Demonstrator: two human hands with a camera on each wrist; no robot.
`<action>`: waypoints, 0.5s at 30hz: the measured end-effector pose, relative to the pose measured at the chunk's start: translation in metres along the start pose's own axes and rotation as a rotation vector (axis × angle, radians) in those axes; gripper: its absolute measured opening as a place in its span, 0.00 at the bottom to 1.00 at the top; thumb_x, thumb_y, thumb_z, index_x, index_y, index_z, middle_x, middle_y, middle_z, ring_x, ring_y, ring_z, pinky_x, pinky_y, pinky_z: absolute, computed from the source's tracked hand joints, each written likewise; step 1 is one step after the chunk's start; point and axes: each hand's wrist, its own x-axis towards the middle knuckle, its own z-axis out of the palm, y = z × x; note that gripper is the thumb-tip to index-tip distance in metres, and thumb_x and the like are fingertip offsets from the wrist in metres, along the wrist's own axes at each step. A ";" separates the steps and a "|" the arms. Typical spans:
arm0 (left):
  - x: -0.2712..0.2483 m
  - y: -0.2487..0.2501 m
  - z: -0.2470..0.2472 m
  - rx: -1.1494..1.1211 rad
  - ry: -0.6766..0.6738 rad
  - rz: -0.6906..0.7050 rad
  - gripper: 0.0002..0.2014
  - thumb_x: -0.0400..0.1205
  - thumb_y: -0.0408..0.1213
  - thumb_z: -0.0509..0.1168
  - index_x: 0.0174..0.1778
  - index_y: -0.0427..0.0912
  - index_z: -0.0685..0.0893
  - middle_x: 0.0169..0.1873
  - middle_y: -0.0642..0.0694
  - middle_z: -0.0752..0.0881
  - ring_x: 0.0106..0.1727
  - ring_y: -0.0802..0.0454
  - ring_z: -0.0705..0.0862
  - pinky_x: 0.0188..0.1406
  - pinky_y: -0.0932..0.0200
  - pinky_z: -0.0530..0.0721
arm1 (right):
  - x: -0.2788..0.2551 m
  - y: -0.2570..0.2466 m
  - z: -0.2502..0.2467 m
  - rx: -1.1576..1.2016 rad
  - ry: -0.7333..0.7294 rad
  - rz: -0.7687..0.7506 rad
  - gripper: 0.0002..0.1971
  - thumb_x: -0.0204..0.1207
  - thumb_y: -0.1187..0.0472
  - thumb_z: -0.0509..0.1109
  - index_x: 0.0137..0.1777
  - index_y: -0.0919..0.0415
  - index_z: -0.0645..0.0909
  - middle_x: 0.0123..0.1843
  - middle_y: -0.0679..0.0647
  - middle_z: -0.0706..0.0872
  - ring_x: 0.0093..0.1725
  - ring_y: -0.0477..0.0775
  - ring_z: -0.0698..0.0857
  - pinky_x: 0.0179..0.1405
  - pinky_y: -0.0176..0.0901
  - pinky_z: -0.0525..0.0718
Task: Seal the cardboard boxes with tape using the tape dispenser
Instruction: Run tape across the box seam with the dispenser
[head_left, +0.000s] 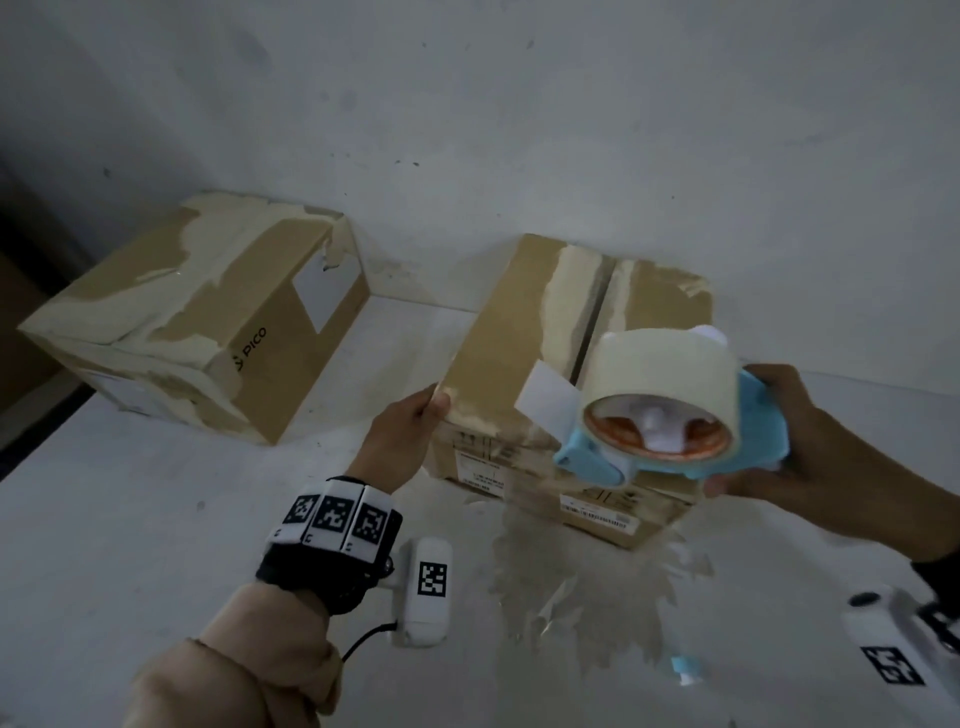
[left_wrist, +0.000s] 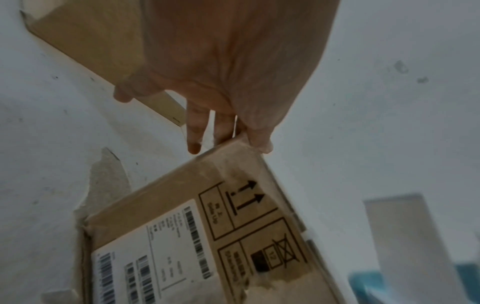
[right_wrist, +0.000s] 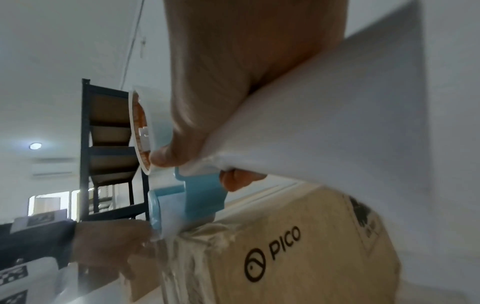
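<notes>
Your left hand (head_left: 410, 431) is resting against the near left corner of the right box (head_left: 519, 332), thumb on the top edge and fingers straight down its left side; nothing is being gripped. Your right hand (head_left: 795, 441) is grasping the blue dispenser (head_left: 675, 447) by its back, fingers curled under and thumb over, holding it just above the box's near edge, with a loose tab of tape (head_left: 545, 400) sticking out over the box top. The box is sitting toward the back of the bench (head_left: 130, 545), against the wall (head_left: 519, 104), its top seam (head_left: 597, 312) lying open between strips of old tape.

The left box (head_left: 197, 312) is sitting at the back left, well apart from the right one, so bare bench is showing between them and along the whole near side. Torn tape scraps (head_left: 587, 587) are lying on the bench just in front of the right box.

The dispenser is covering the box's near right corner. In the right wrist view your palm and the roll (right_wrist: 140, 131) are filling most of the frame, and the dispenser's cutting edge is too blurred to make out. The left wrist view is showing only the labelled front face and your fingertips (left_wrist: 193, 144).
</notes>
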 end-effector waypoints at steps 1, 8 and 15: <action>0.000 0.000 0.000 -0.001 -0.002 -0.005 0.20 0.86 0.47 0.51 0.70 0.44 0.77 0.55 0.42 0.83 0.52 0.55 0.73 0.51 0.59 0.68 | -0.005 0.003 -0.001 0.019 0.017 0.017 0.42 0.40 0.22 0.72 0.55 0.25 0.60 0.52 0.44 0.79 0.49 0.28 0.82 0.38 0.23 0.81; 0.002 0.012 0.013 0.201 0.106 -0.156 0.25 0.86 0.47 0.49 0.80 0.47 0.59 0.80 0.47 0.60 0.81 0.47 0.59 0.77 0.42 0.59 | -0.010 0.011 0.005 0.048 0.058 0.050 0.41 0.36 0.24 0.76 0.50 0.19 0.59 0.49 0.43 0.80 0.47 0.31 0.83 0.39 0.27 0.83; -0.017 0.034 0.057 0.646 0.035 -0.071 0.30 0.85 0.54 0.38 0.81 0.48 0.41 0.82 0.52 0.37 0.82 0.51 0.34 0.71 0.23 0.40 | -0.013 0.011 0.010 0.010 0.078 0.042 0.39 0.46 0.28 0.76 0.55 0.32 0.61 0.46 0.41 0.80 0.47 0.31 0.83 0.41 0.31 0.85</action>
